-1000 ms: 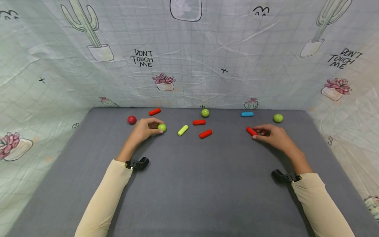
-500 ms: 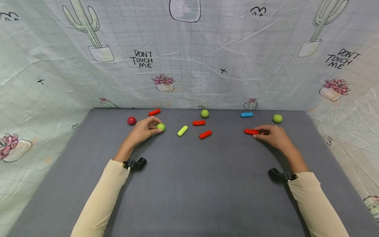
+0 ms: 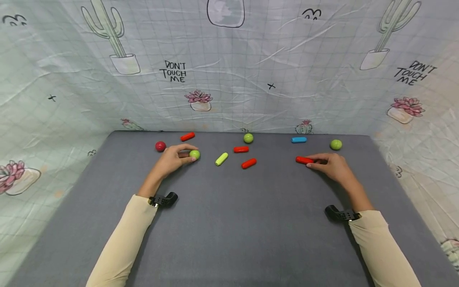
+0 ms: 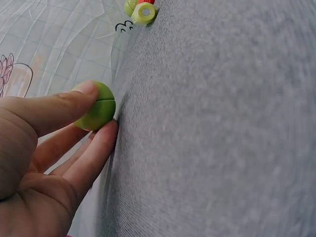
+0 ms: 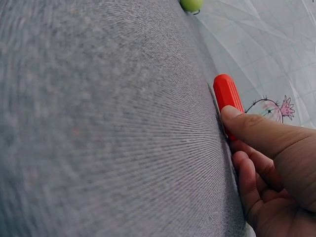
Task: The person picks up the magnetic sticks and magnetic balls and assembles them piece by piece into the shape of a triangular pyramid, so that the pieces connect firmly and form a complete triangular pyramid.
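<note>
The left hand [image 3: 172,160] pinches a green ball [image 3: 195,154] between thumb and fingers, low over the grey table. In the left wrist view, the thumb of the left hand [image 4: 54,153] lies on the ball [image 4: 101,109], with fingers below it. On the right, the right hand [image 3: 332,166] pinches a red stick [image 3: 303,160] at its right end. The right wrist view shows the thumb of the right hand [image 5: 276,168] on the red stick [image 5: 228,93], which lies along the table surface; part of it is covered by the thumb.
On the grey table [image 3: 229,223] lie a red ball [image 3: 160,146], a red stick [image 3: 187,136], a yellow-green stick [image 3: 221,159], two red sticks [image 3: 241,149] near the middle, a green ball [image 3: 248,138], a blue stick [image 3: 299,140] and another green ball [image 3: 336,144]. A printed cloth [image 3: 229,63] stands behind.
The red stick in the right hand has turned from slanted to nearly level, left to right. The left hand has shifted very slightly left with its green ball.
</note>
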Demonstrator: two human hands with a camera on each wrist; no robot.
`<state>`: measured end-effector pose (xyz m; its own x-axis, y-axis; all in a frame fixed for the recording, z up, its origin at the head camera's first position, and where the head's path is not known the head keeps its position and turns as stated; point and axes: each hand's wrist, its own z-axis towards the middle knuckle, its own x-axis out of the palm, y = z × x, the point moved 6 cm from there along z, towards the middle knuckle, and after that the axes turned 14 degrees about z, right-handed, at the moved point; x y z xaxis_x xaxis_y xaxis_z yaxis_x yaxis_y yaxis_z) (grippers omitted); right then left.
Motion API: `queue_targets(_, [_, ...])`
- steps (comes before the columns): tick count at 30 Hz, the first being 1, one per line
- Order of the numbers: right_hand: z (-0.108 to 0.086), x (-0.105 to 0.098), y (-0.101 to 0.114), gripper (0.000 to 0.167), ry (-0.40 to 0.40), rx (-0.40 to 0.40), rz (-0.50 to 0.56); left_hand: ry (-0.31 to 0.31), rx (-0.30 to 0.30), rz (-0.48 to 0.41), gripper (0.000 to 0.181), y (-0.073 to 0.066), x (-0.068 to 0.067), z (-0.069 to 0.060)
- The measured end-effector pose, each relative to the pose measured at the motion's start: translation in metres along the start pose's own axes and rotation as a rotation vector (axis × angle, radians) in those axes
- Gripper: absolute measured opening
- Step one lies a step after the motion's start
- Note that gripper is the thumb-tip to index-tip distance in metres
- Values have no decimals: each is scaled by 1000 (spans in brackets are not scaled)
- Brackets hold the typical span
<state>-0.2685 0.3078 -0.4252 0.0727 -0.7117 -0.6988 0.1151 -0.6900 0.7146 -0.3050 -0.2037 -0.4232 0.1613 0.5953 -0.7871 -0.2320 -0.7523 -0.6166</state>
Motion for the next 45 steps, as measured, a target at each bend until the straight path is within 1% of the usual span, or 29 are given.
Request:
queue_targets(3, [-2,-2,-1,39,-9,3,-1,1,-14,-18,37,-4,1,0])
queue_targets(6, [-3,-2,-2,40,-7,9,-6,-8,-11,-42,37,-7,0,-1])
queue_targets(9, [-4,-2,-2,42,-2,6,-8,-32,-4,-70,37,-10,-2,-2])
queue_targets(13, [-5,-3,-2,41,-14,-26,1,-73,13,-77,35,-15,-4,-5])
queue_targets(17, [-6,-4,0,40,-35,-58,18,-117,69,-77,40,-23,-5,-5])
queue_targets(20, [-8,-5,5,39,-58,-72,38,-160,126,-85,43,-35,-8,-5])
queue_targets(23, [-9,-7,11,37,-95,-92,49,-195,171,-104,41,-48,-11,-5])
queue_targets(26, [-9,-9,18,35,-125,-115,43,-214,209,-141,38,-61,-13,-6])
queue_targets(29, [-8,-9,24,36,-120,-121,35,-218,239,-197,38,-70,-12,-7])
queue_targets(33, [-6,-7,31,39,-88,-110,47,-207,240,-254,39,-78,-8,-5])
queue_targets(36, [-4,-5,35,39,-70,-106,68,-194,227,-271,41,-83,-4,-2])
queue_targets(42, [2,-1,43,38,-57,-106,128,-143,188,-274,41,-95,5,7])
queue_targets(45, [5,1,47,37,-50,-114,136,-137,195,-283,41,-102,10,11])
